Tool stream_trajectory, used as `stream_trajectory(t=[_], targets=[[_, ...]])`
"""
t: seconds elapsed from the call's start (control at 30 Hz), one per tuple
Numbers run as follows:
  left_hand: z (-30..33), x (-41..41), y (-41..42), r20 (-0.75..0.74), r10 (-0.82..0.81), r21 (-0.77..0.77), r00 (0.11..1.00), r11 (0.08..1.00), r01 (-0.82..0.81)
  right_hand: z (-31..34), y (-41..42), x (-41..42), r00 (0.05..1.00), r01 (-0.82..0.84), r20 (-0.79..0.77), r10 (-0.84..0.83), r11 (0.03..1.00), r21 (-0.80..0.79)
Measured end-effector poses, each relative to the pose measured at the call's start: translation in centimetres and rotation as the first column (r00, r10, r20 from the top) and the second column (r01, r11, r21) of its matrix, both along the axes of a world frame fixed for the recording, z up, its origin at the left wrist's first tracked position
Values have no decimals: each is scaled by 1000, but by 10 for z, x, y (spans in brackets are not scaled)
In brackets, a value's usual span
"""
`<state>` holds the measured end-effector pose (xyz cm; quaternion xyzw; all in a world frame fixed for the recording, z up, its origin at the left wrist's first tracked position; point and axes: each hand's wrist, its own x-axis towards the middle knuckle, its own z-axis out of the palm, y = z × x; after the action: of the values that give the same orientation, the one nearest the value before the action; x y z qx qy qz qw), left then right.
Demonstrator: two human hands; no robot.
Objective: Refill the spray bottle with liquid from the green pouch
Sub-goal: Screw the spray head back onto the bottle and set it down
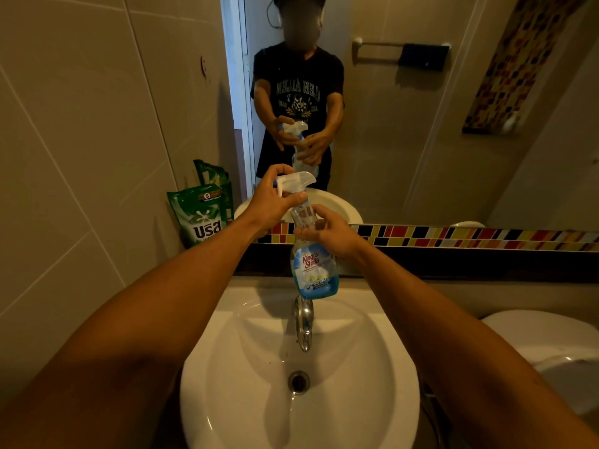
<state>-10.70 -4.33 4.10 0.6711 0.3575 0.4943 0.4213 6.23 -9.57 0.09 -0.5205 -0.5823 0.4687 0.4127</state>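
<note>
Bottle axis: spray bottle (pixel 312 254) upright over sink (pixel 382 400).
Grips: left hand (pixel 275 197) wraps trigger head (pixel 296 181); right hand (pixel 330 233) clasps neck.
Pouch: green pouch (pixel 201 213) left, untouched, nearer left hand.

The left hand (pixel 272 202) covers the spray bottle (pixel 312 270) collar, so the trigger head's seating cannot be told. The right hand (pixel 327 231) hides the neck's far side. The green pouch (pixel 201 215) shows only part of its label — small print unreadable. The toilet (pixel 551 348) is cut off by the right edge.
</note>
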Motion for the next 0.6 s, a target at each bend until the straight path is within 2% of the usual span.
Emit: stream_trajectory(t=[0.47,0.6], targets=[[4,-1,1,-5,-79,-45,997,996,79,-2,6,14,998,-56,-30,54,997,-61],[4,3,4,9,-84,-46,996,995,84,-4,9,16,1000,-24,9,24,999,-42]])
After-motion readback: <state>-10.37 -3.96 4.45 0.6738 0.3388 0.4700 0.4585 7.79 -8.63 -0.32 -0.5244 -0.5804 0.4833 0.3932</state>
